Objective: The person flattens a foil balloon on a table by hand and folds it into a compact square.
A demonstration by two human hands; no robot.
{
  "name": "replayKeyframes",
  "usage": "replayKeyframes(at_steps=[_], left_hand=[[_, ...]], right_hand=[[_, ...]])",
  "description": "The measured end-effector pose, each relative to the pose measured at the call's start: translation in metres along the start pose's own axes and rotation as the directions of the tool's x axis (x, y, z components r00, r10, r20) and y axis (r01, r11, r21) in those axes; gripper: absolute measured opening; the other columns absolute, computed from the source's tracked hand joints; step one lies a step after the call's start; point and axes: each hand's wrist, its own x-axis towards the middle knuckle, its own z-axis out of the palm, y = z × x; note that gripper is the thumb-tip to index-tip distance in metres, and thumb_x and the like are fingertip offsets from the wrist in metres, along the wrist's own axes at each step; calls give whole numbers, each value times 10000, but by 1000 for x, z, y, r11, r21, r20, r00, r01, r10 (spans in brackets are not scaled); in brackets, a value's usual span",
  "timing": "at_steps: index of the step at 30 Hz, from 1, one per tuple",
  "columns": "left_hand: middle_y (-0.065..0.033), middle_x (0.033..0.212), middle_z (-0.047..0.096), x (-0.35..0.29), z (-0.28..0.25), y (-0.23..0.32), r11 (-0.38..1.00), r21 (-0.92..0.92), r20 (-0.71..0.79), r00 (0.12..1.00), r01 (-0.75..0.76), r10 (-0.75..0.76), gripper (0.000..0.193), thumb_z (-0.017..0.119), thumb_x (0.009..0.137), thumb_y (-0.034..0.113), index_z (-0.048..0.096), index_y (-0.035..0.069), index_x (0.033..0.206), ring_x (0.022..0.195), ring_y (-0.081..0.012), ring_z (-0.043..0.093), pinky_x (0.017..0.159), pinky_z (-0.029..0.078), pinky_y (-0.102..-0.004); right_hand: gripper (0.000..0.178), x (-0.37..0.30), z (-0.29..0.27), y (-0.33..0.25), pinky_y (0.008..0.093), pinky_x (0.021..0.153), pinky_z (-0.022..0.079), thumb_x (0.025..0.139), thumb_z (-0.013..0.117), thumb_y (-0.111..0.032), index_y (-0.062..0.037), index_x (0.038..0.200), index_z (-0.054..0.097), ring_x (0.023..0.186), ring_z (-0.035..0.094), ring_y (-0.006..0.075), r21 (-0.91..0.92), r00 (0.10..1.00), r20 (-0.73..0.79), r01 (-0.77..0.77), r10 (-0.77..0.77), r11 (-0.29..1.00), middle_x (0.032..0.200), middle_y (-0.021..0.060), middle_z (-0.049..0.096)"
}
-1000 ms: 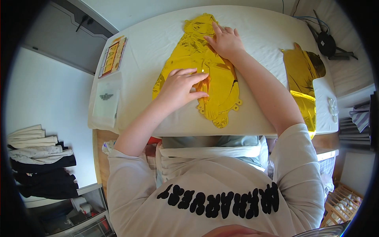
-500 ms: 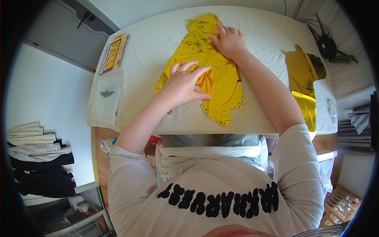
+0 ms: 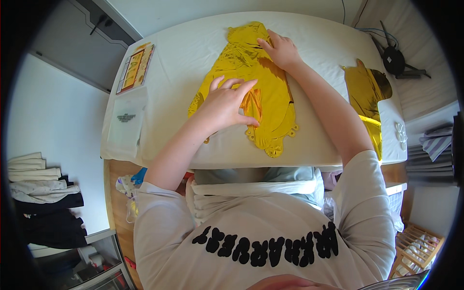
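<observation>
white cloth is spread under a gold foil piece, laid flat near the middle. its lower part looks smoothed; creases are left above. the left hand is held open over it, thumb and fingers parted; the right hand is rested open at its upper right. another gold sheet is untouched.

The person wore a loose, off-white, short-sleeved fabric T-shirt with a row of plump, rounded black lettering across the chest. To either side of that lettering hung a wide, plain off-white left sleeve and a matching right sleeve. Beyond the lettering, toward the lap, white cloth gathered in soft folds, and pale grey-green trousers showed past it. The left hand and right hand were bare, as were both forearms.
</observation>
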Motion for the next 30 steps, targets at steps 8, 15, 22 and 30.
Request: replayKeyframes(at_steps=[8,15,22,30], left_hand=[[-180,1280,697,-7,3,-5,999,-22,-22,999,34,-34,1148,888,694,581,357,68,1574,1362,-338,548,1229,230,-557],[-203,1204,711,-5,3,-4,999,-22,15,999,49,-49,1233,883,697,601,269,36,1605,1329,-354,574,1224,237,-549],[-161,1281,692,-3,2,-3,994,-59,18,995,95,-94,1301,925,652,567,226,78,1634,1303,-327,586,1225,226,-545],[-145,1420,649,-6,5,-7,987,-128,30,995,94,-91,1310,919,684,527,156,100,1660,1342,-326,568,1214,271,-535]], right_hand=[[192,-66,-73,-27,449,854,536,845,787,-165,-70,982,692,982,638,362,290,583,124,753,-803,591,1021,119,666],[379,-104,-85,-36,446,1080,481,944,707,-111,-59,1316,656,1277,576,341,525,525,250,632,-813,570,1383,136,604],[424,-103,-82,-28,486,1202,385,1021,641,-185,-32,1416,617,1458,459,344,646,471,329,520,-819,559,1542,154,525],[415,-102,-79,-24,525,1247,313,1049,604,-269,-41,1393,644,1449,481,342,608,405,396,556,-824,566,1454,135,619]])
